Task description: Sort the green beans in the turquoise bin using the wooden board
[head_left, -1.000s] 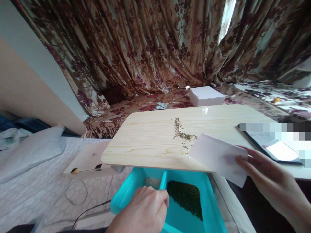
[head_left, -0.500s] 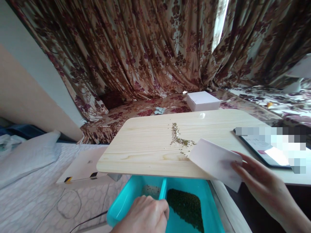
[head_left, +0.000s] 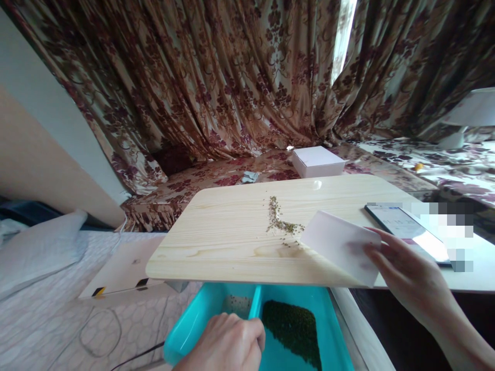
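Tabletop [head_left: 216, 226]: mid-frame, in front of the box [head_left: 319, 170]
Grains [head_left: 284, 225]: on the tabletop, left of the paper
Paper [head_left: 336, 242]: in the right hand [head_left: 410, 263], over the tabletop's near edge
Tablet [head_left: 406, 232]: on the tabletop, right
Bin [head_left: 328, 324]: bottom centre, heap [head_left: 294, 330] in its right compartment, left hand [head_left: 228, 342] at its divider
Pillow [head_left: 42, 247]: far left
Curtain [head_left: 232, 77]: top, behind the box

White light comes through a bright slit [head_left: 343, 44] in the far curtains [head_left: 216, 77], whose folds stay dim, while the tabletop [head_left: 216, 232] is evenly pale with a small glint near its far edge. Glare whitens the tablet [head_left: 406, 232] on the right, partly hidden by blocky pixels, and my right hand [head_left: 410, 263] shades the white card [head_left: 328, 239] softly. Toward the edges, my view stretches, and the small grains [head_left: 284, 225] look slightly blurred.
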The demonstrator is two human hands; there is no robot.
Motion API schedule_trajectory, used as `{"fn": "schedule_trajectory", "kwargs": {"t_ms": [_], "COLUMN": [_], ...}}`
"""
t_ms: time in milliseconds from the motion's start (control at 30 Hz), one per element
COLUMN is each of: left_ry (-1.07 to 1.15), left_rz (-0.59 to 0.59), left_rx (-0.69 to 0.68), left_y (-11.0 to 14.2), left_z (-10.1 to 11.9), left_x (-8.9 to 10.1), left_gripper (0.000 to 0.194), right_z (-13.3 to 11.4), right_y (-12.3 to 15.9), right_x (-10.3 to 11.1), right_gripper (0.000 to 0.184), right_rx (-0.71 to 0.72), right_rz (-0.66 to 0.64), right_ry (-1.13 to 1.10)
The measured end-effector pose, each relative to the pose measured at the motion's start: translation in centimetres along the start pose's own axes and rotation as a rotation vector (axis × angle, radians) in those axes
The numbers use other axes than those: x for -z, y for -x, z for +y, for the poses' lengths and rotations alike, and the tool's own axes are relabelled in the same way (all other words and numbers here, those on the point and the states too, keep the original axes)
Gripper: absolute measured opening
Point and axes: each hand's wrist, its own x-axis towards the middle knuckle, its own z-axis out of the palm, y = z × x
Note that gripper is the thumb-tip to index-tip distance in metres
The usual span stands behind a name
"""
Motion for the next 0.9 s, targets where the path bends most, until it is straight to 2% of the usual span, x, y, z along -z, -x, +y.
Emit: {"fn": "schedule_trajectory", "kwargs": {"t_ms": [100,233,400,567,700,900], "left_ry": [-0.013,-0.015,-0.011,0.006,0.016,-0.010], "left_rz": [-0.059,-0.031,0.005,0.021,0.003,-0.012], "left_rx": [-0.001,0.005,0.015,0.026,0.017,-0.015], "left_y": [0.1,0.3,0.1,-0.2,0.0,0.2], "left_z": [0.5,0.7,0.2,0.0,0.3,0.6], "left_x": [0.7,0.9,0.1,-0.1,0.3,0.6], "left_gripper": [0.045,0.044,0.040,0.038,0.040,0.043], "right_z": [0.5,0.5,0.0,-0.6,-0.7,0.0], "right_y": [0.1,0.2,-0.1,0.0,0.3,0.6], "right_x": [-0.3,-0.5,-0.6,-0.7,-0.4,0.6], "right_gripper": [0.050,0.047,0.045,0.045,0.047,0.046], "right_rx": [0.024,0.033,0.018,0.015,-0.021,-0.063], "right_rz": [-0.024,-0.034,-0.003,-0.083,-0.035,-0.103], "right_ry": [0.002,0.005,0.016,-0.035,-0.032,-0.024]}}
